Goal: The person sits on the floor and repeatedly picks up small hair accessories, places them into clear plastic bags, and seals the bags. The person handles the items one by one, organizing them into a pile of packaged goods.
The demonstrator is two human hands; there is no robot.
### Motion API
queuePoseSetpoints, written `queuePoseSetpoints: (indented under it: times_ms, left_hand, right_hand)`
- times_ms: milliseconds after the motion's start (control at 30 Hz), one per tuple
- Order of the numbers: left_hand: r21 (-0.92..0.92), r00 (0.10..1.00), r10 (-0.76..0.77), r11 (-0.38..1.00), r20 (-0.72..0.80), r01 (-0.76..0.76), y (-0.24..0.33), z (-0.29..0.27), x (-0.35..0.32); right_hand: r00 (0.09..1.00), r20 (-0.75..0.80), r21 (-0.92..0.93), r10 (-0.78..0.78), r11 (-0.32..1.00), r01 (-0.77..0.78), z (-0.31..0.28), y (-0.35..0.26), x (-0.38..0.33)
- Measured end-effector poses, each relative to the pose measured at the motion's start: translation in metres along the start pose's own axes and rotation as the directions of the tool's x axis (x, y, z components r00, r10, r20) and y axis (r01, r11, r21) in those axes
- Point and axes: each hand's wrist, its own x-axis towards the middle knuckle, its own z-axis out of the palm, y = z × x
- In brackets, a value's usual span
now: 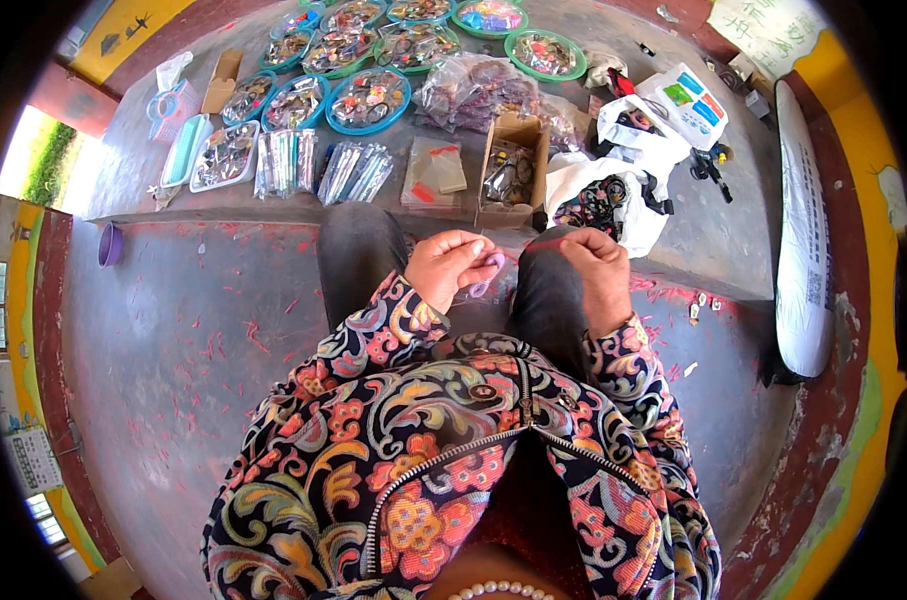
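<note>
Above my lap, my left hand (445, 268) pinches a lilac hair tie (491, 272) between thumb and fingertips, and the loop hangs off to the right. My right hand (599, 270) is apart from it, over my right knee, with fingers closed in a pinch. What the right fingers hold, perhaps a thin reddish strip, is too small to make out. Beyond my hands, on a raised grey ledge, stands an open cardboard box (539, 180) of dark looped items. Beside it lies a stack of clear flat packets (418, 185) with red marks.
Several round baskets (406, 108) of small trinkets fill the ledge's far side. Bundles of wrapped pens (356, 172), a white tray (198, 180) and bagged reddish items (473, 90) lie nearer. White bags (638, 225) sit at right. Red scraps litter the floor near a purple bowl (110, 245).
</note>
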Motion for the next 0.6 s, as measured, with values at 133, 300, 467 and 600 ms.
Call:
queuePoseSetpoints:
  times_ms: [133, 300, 467, 600]
  left_hand:
    - [-0.030, 1.000, 0.003, 1.000, -0.016, -0.003, -0.003, -0.002, 0.002]
    - [0.002, 1.000, 0.006, 1.000, 0.023, -0.006, -0.003, -0.010, 0.002]
    - [-0.014, 0.999, 0.009, 1.000, 0.040, -0.008, -0.002, -0.009, 0.002]
    - [-0.030, 0.999, -0.014, 0.999, 0.045, 0.015, -0.001, -0.002, 0.006]
  right_hand:
    - [0.999, -0.034, 0.033, 0.037, 0.999, -0.036, -0.054, -0.001, -0.001]
    - [0.977, -0.204, -0.281, 0.060, 0.953, -0.117, -0.141, 0.013, -0.011]
    - [0.903, -0.139, -0.831, 0.407, 0.448, -0.330, -0.267, 0.111, -0.027]
    - [0.779, -0.190, -0.882, 0.597, -0.453, 0.132, -0.378, 0.195, -0.060]
